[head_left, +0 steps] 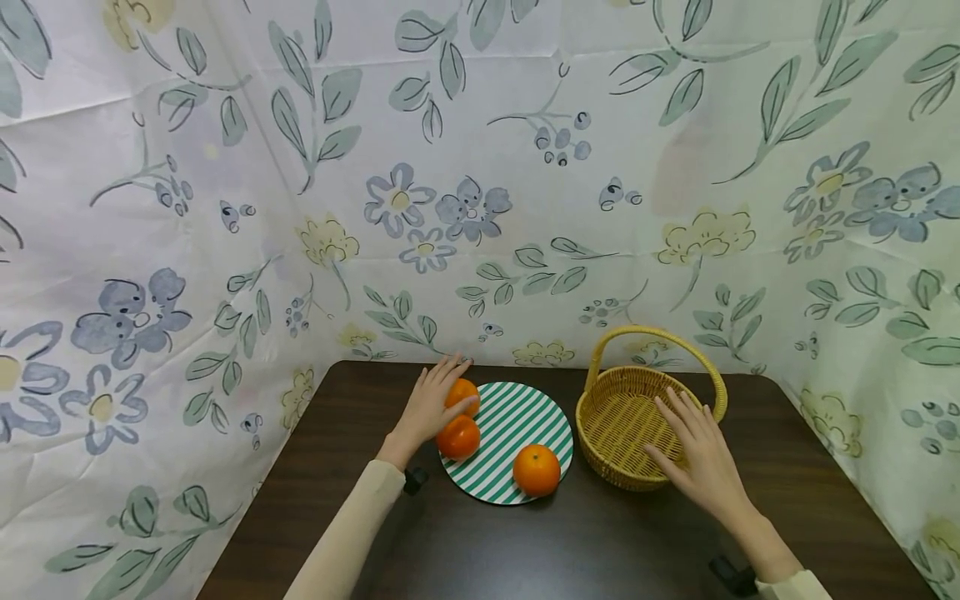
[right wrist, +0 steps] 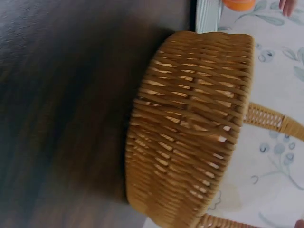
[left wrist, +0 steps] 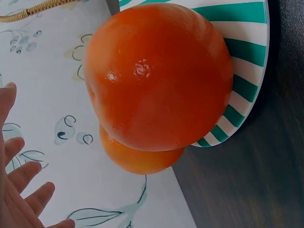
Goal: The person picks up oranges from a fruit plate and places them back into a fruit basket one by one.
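My left hand (head_left: 431,407) reaches over the left side of a round green-and-white striped plate (head_left: 504,433), fingers extended and holding nothing. Close by it on the plate are an orange (head_left: 465,395), partly covered by the hand, and a smooth, glossy red-orange fruit (left wrist: 159,76), tomato-like in shape. A second orange (head_left: 536,470) sits near the plate's front right edge. With fingers spread, my right hand (head_left: 703,454) hovers at the right side of a yellow wicker basket (head_left: 618,433) and overlaps its rim in the head view. The basket stands upright, its handle arching up, with a bare woven bottom visible.
Everything stands on a dark wooden table (head_left: 487,550). Floral cloth (head_left: 480,208) hangs behind the table and along both sides. The basket handle (head_left: 660,333) rises above the rim beside the right hand.
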### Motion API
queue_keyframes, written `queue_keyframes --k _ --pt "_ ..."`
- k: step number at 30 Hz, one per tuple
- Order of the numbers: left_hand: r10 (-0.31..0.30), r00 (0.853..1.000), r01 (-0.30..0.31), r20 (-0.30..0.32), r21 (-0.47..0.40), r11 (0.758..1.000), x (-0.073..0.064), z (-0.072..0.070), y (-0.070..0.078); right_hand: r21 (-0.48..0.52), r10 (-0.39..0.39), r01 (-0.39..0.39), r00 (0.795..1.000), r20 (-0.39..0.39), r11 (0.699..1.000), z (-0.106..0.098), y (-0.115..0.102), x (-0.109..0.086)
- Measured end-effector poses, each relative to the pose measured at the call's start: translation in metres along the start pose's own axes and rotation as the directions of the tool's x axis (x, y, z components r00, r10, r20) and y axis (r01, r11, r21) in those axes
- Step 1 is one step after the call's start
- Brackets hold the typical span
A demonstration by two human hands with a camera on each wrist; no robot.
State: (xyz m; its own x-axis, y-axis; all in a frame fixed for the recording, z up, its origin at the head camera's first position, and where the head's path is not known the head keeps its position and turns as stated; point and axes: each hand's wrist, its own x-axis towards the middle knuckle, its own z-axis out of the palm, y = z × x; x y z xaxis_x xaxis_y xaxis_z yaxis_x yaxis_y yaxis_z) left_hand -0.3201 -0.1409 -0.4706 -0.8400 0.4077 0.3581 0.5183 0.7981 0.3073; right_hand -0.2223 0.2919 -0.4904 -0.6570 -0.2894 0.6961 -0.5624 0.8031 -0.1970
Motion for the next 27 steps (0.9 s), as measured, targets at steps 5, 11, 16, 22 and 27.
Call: queue_keyframes --k 5,11,16,22,27 --pt "-0.012 1.000 0.012 0.010 -0.017 1.000 0.003 0.003 -0.003 0.026 -0.047 0.049 0.997 -0.065 0.998 0.002 0.003 -0.007" --pt "-0.033 0.999 0.034 0.021 -0.041 0.999 0.006 0.006 -0.006 0.026 -0.074 0.077 0.993 -0.092 0.997 0.004 0.004 -0.016" --pt "-0.044 0.998 0.046 0.034 -0.054 0.997 0.008 0.008 -0.009 0.023 -0.086 0.089 0.989 -0.118 0.996 0.004 0.005 -0.022" --pt "-0.046 0.998 0.048 0.032 -0.081 0.996 0.010 0.012 -0.013 0.024 -0.109 0.117 0.970 -0.215 0.993 0.004 0.005 -0.031" --pt "-0.059 0.997 0.064 0.043 -0.123 0.990 0.011 0.016 -0.018 0.029 -0.101 0.111 0.967 -0.234 0.993 0.003 0.006 -0.041"
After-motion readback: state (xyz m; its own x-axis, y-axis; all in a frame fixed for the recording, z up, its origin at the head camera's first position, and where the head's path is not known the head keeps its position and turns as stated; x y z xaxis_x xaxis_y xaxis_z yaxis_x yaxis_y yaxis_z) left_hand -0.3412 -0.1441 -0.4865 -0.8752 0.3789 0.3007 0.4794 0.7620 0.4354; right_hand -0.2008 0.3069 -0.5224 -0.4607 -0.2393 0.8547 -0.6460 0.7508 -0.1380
